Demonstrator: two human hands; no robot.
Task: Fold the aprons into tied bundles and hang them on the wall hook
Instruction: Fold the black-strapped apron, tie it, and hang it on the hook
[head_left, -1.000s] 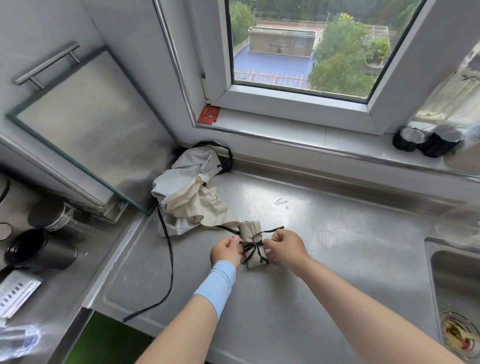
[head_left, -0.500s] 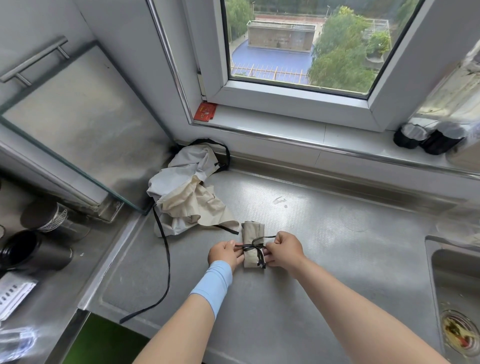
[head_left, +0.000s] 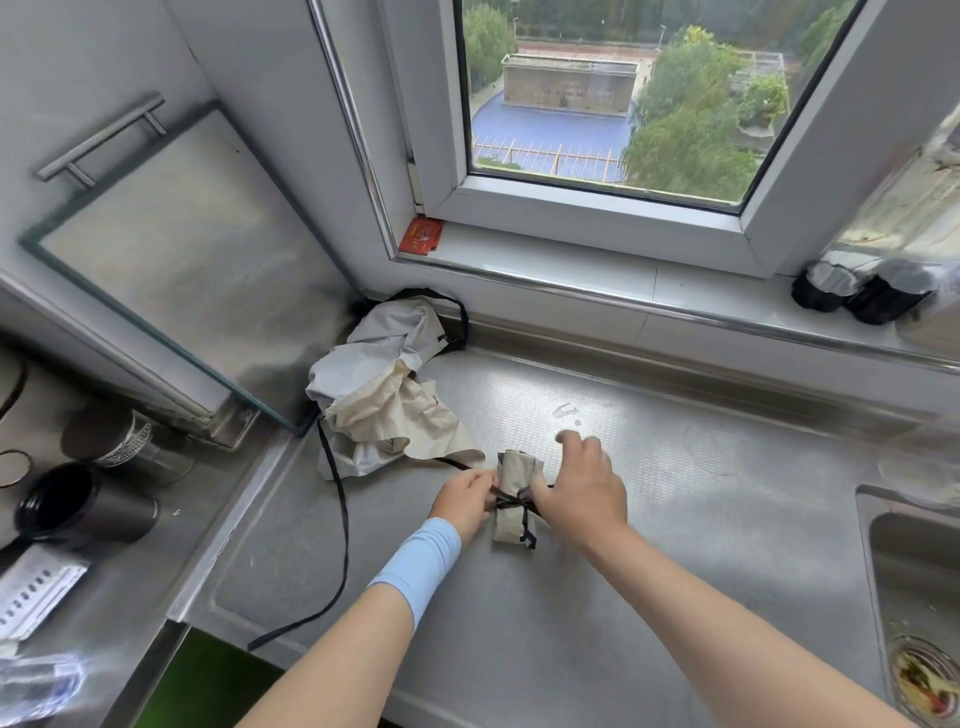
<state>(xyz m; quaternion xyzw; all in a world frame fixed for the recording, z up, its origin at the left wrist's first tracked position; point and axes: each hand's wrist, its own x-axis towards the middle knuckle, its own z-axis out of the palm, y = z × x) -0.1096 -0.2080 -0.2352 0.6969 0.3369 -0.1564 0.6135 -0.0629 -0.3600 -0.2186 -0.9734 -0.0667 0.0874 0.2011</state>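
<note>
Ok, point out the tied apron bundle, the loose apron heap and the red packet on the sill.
tied apron bundle (head_left: 510, 526): head view, lower half of the roll.
loose apron heap (head_left: 387, 413): head view, crumpled beige fabric.
red packet (head_left: 422, 236): head view, its middle.

Readable text: none anywhere in the view.
Red packet (head_left: 422, 236): on the window sill (head_left: 691, 287) at 11 o'clock; pale print on its face, too small to read.
White card (head_left: 31, 590): on the side counter (head_left: 135, 577) at 8 o'clock; rows of dark marks, not legible.
Metal can (head_left: 124, 441): at 9 o'clock; pale patterned band, no letters made out.
Clear wrapper (head_left: 36, 686): at 8 o'clock; blurred, unreadable.
</note>
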